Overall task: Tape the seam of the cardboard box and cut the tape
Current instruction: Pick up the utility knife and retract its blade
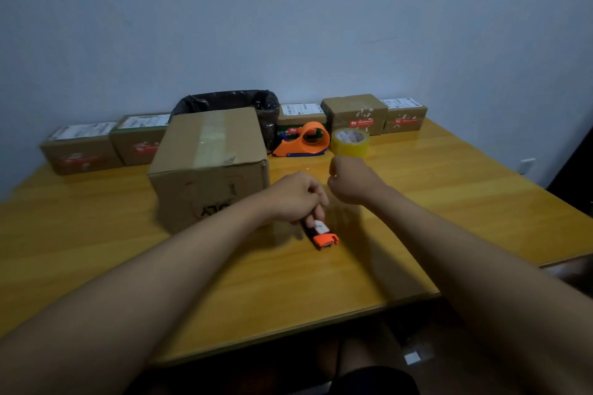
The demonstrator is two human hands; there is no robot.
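Observation:
A brown cardboard box (208, 167) stands on the yellow wooden table (449, 202), left of centre, with a strip of clear tape running along its top seam. My left hand (295, 196) is just right of the box, its fingers closed around an orange and black utility knife (322, 234) that rests on the table. My right hand (351, 181) hovers beside it in a loose fist; whether it pinches anything is hard to tell. Behind the hands lie an orange tape dispenser (305, 139) and a roll of clear tape (349, 142).
Several small labelled parcels (81, 147) line the wall along the table's back edge. A bin lined with a black bag (231, 102) stands behind the big box. The table's front edge runs diagonally below my forearms, and a dark object sits past the right edge.

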